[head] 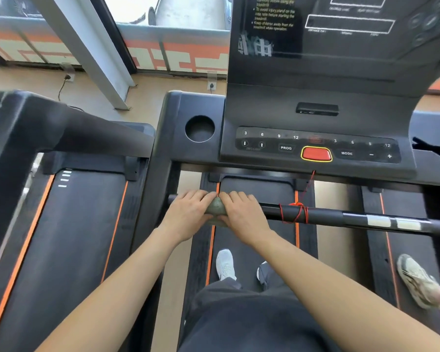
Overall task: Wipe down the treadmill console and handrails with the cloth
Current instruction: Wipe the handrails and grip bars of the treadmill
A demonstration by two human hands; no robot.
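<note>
A grey-green cloth [217, 209] is wrapped around the left part of the black horizontal handrail [335, 216]. My left hand [189, 214] and my right hand [244, 214] sit side by side on the bar, both closed over the cloth, which shows only between them. Above the bar lies the black treadmill console [315, 118], with a button panel, a red stop button [316, 154] and a dark screen higher up. A red safety cord [296, 212] is wound around the bar just right of my right hand.
A round cup holder [200, 128] sits left of the button panel. Another treadmill [61, 212] stands to the left. My feet in light shoes [225, 264] are on the belt. Another person's shoe [419, 280] is at the right. Two white tape bands [391, 222] mark the bar.
</note>
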